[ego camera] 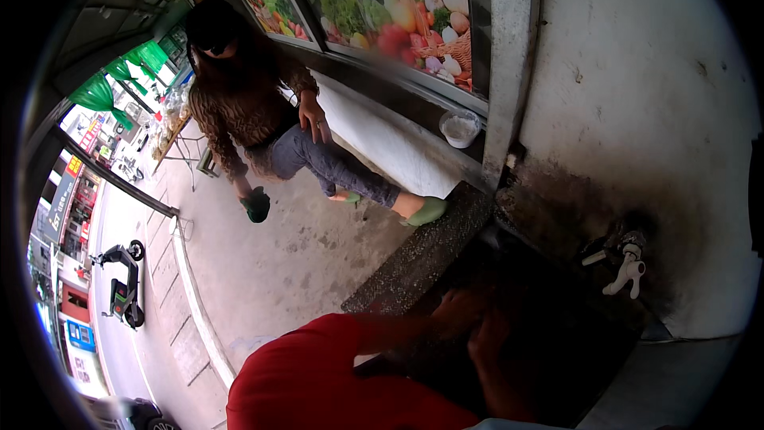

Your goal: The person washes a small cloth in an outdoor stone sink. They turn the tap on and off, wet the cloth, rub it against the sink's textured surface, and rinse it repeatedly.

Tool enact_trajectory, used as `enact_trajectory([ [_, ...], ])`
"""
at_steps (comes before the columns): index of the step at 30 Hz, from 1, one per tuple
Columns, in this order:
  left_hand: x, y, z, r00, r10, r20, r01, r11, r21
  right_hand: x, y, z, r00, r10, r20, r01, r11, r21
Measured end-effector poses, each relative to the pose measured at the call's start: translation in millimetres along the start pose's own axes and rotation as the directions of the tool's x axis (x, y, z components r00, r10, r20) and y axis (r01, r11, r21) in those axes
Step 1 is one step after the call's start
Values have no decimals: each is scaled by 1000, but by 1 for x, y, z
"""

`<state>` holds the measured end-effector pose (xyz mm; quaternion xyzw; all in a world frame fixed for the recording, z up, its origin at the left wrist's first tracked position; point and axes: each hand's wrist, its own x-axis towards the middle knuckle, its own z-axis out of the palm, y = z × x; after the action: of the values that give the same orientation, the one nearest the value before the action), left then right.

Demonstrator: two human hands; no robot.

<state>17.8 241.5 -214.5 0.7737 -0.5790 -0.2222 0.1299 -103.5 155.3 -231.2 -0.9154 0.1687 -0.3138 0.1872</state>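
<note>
In deep shadow within a dark basin (pixel 537 316), my left hand (pixel 456 310) and my right hand (pixel 488 337) are close together at the lower centre. Their fingers and anything between them are too dark to make out. A red sleeve (pixel 346 334) covers my upper left arm. To the right of the hands, a pale tap (pixel 627 275) juts from the stained wall. A speckled stone ledge (pixel 418 260) borders the basin on the left. Whether my hands touch cannot be told.
Another person (pixel 250 95) stands beyond the ledge, one light green shoe (pixel 427 211) on or by its far end, a dark green item (pixel 256 204) in one hand. A clear tub (pixel 460 129) with white contents sits on the windowsill. A scooter (pixel 126 283) stands by the road.
</note>
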Motion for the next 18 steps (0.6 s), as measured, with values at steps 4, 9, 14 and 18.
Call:
enact_trajectory([
  [4, -20, 0, 25, 991, 70, -118, -41, 971, 235, -9, -28, -7, 936, 238, 261, -184, 959, -217],
  [9, 94, -10, -3, 983, -179, -32, 181, 970, 160, 53, 52, 33, 885, 368, 285, -251, 893, -374],
  [14, 5, 4, 26, 981, -52, -187, 65, 996, 62, 5, 4, 2, 997, 71, 30, -70, 996, -53],
  [18, -19, 6, 27, 982, 69, -177, -28, 975, 221, -13, -18, -7, 923, 291, 253, -278, 957, -88],
])
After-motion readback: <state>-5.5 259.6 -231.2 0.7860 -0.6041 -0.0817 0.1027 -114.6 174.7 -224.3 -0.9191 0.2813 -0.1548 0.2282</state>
